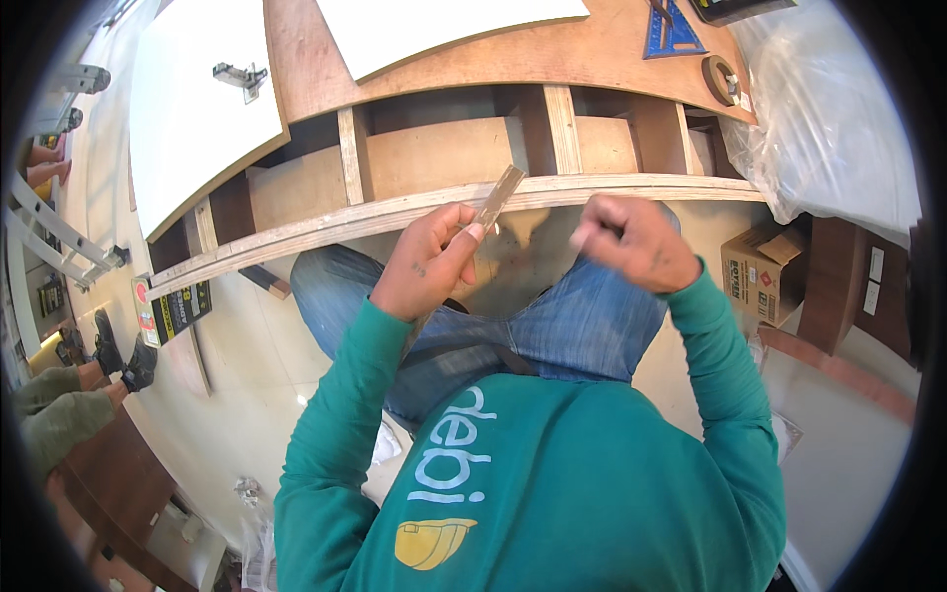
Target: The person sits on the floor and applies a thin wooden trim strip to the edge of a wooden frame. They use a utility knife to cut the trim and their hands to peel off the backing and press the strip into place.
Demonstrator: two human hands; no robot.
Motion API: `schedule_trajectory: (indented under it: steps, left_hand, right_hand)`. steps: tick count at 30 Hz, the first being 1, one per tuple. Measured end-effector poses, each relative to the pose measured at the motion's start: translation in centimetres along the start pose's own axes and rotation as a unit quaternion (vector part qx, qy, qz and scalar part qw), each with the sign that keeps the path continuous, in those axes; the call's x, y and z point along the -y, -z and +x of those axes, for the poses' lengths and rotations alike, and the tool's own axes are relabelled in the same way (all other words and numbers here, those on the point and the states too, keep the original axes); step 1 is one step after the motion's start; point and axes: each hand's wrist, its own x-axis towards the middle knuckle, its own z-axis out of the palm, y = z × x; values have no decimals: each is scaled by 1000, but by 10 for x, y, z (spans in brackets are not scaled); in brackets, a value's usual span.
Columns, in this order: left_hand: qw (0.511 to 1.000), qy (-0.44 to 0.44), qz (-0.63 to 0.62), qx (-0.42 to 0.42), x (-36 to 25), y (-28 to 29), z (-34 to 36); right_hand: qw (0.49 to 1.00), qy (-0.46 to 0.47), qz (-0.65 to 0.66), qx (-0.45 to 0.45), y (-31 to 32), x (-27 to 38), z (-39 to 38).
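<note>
Left hand (426, 259) has a thin, flat brown strip (501, 195) pinched between thumb and fingers, pretty much closed on its lower end, with the rest poking up and away from the body at a slant. Right hand (636, 242) is off to the side, well apart from the strip, fingers curled in toward the thumb. It's blurry, so I can't tell if anything's tucked in there.

So the strip is right in front of the person, over the lap, and its top end overlaps the pale front rail (316, 233) of a wooden frame with open compartments. Can't tell from this angle whether it actually touches the rail.

Up on the frame there's a brown board (621, 59), with a white panel (197, 118) at the left carrying a metal hinge (243, 79), plus another white panel (424, 30) near the top. Over on the right end sit a blue triangular square (673, 36) and a roll of brown tape (724, 81), just beside some clear plastic sheeting (834, 118). Below that, a cardboard box (752, 281) is on the floor. Far left, you get a ladder (59, 219) and somebody else's legs (67, 419) in dark shoes (138, 369).
</note>
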Motion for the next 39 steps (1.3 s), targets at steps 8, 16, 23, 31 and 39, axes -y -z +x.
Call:
schedule_trajectory:
  steps: [8,16,23,31,39]
  left_hand:
    - [989,-74,95,-84,-28,-19,-15]
    - [976,-88,172,-97,-43,-26,-30]
    - [880,-321,274,-218,-63,-31,-10]
    - [829,-356,324,-285,-64,-29,-13]
    - [751,-422,354,-365,-69,-33,-29]
  right_hand:
    - [954,-109,268,-74,-33,15,14]
    - [904,-49,362,-221,-59,33,28]
    - [926,-27,301,-225,-68,41,32]
    - [908,-33,336,-249,-70,63,34]
    - [887,-3,402,-227,-77,87,41]
